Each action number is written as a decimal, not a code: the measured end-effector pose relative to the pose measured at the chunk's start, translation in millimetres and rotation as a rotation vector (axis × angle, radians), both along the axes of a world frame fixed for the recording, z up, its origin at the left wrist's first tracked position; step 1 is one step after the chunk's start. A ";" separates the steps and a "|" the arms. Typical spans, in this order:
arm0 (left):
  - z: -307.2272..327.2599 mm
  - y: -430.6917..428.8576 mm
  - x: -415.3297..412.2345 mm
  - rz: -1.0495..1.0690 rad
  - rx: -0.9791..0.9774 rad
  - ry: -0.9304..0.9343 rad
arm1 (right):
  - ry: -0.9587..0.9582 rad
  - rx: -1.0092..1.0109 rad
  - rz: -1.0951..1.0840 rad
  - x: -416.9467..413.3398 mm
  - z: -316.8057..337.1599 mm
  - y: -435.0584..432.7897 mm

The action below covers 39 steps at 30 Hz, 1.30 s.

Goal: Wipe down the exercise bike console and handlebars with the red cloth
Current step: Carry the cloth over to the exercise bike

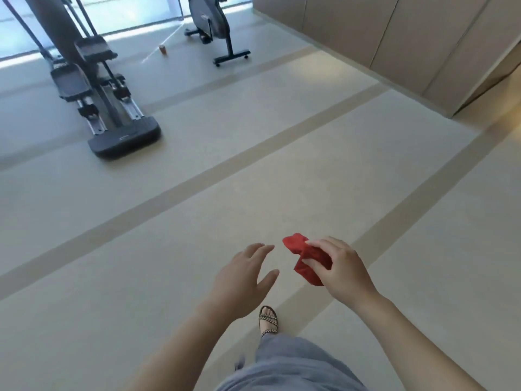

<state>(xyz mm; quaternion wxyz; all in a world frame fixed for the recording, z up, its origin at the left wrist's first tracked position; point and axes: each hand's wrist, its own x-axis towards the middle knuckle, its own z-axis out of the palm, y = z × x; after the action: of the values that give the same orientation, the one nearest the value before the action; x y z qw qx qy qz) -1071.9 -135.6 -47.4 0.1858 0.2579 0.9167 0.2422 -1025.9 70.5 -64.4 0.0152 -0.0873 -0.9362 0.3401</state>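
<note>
- Cloth: a crumpled red fabric cloth (306,259) is pinched in the right hand (339,268), held in the air above the pale grey floor (197,235) with tan stripes.
- Left hand (242,280) is empty with its fingers spread, just beside the cloth and not touching it.
- Dark grey upright exercise bike (210,24) stands at the floor's far edge, well apart from both hands.
- Small brown cup-like container (162,49) stands near the bike; its contents cannot be told.

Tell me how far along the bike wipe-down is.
Done: only the pickup, the red cloth is bunched in the right hand. In hand: the left hand is open and empty, the exercise bike far across the floor. Left: wiping console and handlebars, both out of view.
</note>
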 end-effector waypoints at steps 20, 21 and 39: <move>18.6 -136.4 -548.1 0.347 0.080 0.001 | 0.039 -0.158 0.263 -591.7 31.9 -125.8; 24.5 -137.9 -582.4 0.320 0.067 0.015 | 0.055 -0.157 0.241 -619.7 36.5 -125.9; 28.1 -96.5 -1086.8 0.089 -0.109 0.034 | 0.059 -0.136 0.060 -1104.7 12.3 -77.3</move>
<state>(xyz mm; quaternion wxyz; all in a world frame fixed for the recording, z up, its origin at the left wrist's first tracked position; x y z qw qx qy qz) -2158.7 -232.2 -19.3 0.1729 0.2106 0.9421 0.1956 -2130.6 -6.7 -52.1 0.0267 -0.0497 -0.9123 0.4057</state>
